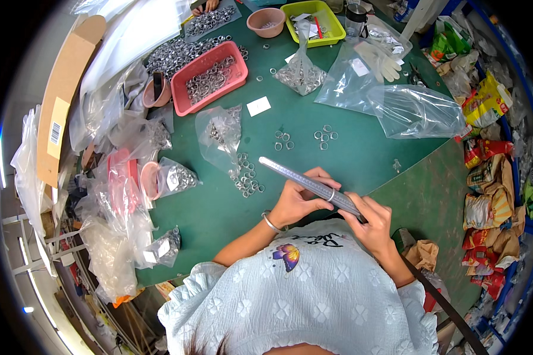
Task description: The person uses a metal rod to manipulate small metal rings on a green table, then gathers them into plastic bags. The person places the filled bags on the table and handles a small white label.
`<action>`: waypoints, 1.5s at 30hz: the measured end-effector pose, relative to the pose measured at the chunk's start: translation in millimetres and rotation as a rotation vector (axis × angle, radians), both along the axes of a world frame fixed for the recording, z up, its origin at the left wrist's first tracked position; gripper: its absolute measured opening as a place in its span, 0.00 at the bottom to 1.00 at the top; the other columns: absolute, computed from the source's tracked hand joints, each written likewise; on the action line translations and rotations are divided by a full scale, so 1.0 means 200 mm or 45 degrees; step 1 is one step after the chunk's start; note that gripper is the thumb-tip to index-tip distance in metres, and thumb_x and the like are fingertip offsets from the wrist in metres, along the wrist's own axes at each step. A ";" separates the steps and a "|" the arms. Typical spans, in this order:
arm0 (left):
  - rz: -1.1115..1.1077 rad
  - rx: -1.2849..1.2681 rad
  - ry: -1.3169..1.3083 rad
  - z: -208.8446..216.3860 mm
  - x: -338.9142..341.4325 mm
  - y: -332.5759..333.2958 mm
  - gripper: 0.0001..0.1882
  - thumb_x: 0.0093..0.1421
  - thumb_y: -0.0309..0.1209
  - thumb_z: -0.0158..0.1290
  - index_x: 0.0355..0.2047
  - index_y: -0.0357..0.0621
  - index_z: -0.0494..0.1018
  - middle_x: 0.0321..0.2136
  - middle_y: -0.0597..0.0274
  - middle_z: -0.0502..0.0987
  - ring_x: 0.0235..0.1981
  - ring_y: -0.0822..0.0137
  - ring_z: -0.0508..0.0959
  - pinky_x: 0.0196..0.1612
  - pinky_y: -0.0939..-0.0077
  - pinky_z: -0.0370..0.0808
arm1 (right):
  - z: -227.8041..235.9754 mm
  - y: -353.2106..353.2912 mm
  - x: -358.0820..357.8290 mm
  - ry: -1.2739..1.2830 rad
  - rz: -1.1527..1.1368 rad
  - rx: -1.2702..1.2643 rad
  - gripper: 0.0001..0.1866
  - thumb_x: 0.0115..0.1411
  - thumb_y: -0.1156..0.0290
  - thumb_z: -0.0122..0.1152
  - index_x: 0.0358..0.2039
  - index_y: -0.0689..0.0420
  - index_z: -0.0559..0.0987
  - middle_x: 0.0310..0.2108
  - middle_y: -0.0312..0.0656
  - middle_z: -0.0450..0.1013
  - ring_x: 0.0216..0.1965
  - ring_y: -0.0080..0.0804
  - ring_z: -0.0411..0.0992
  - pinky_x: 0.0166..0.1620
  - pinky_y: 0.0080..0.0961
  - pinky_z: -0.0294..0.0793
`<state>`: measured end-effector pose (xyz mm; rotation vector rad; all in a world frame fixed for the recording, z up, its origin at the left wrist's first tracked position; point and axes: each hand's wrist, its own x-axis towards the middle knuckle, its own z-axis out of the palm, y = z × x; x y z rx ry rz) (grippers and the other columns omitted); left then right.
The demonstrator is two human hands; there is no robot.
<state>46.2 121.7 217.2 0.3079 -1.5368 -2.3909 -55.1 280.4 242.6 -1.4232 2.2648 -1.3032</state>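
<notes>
Held slantwise above the table's near edge is a grey tapered ring mandrel [296, 177], its thin end pointing up and left. A silver ring [332, 194] sits around its thicker part. My left hand [302, 200] is closed about the mandrel near that ring, thumb below and fingers behind. The wide end is gripped by my right hand [370, 220], its fingers partly over the mandrel. Beyond the mandrel lie two small groups of rings, one group [283, 140] left and another group [325, 136] right. A looser pile of rings [249, 177] lies left of the tip.
A pink basin [240, 70] of rings stands at the far left beside a large ring heap [180, 54]. Plastic bags [219, 133], a white card [258, 106], a yellow-green tray [331, 38] and clear bags [420, 112] lie around. Another person's hand [206, 7] shows at the far edge.
</notes>
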 end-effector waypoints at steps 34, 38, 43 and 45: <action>0.788 -1.605 -0.736 -1.06 -0.28 -0.28 0.19 0.49 0.24 0.53 0.44 0.36 0.69 0.41 0.51 0.66 0.43 0.54 0.66 0.44 0.62 0.64 | -0.61 0.31 -0.01 -0.790 -0.725 0.364 0.15 0.52 0.68 0.63 0.35 0.66 0.77 0.14 0.30 0.56 0.18 0.14 0.53 0.20 0.17 0.54; 0.716 -1.787 -1.017 -1.07 -0.24 -0.47 0.14 0.49 0.26 0.54 0.38 0.40 0.72 0.40 0.56 0.67 0.43 0.57 0.66 0.41 0.63 0.62 | -0.62 0.29 -0.02 -0.825 -0.687 0.366 0.14 0.52 0.68 0.63 0.35 0.66 0.77 0.14 0.29 0.57 0.18 0.14 0.53 0.20 0.17 0.54; 0.635 -1.876 -1.056 -1.07 -0.27 -0.52 0.08 0.48 0.25 0.54 0.30 0.41 0.74 0.35 0.58 0.71 0.42 0.57 0.67 0.41 0.62 0.62 | -0.63 0.27 -0.01 -0.784 -0.660 0.336 0.14 0.52 0.68 0.62 0.35 0.65 0.78 0.14 0.28 0.57 0.18 0.14 0.53 0.20 0.17 0.53; 0.673 -1.745 -0.828 -1.11 -0.23 -0.55 0.07 0.48 0.24 0.52 0.29 0.40 0.74 0.30 0.56 0.73 0.35 0.58 0.71 0.36 0.65 0.66 | -0.64 0.26 -0.01 -0.825 -0.657 0.333 0.14 0.52 0.69 0.62 0.36 0.65 0.78 0.15 0.28 0.58 0.18 0.13 0.53 0.20 0.16 0.53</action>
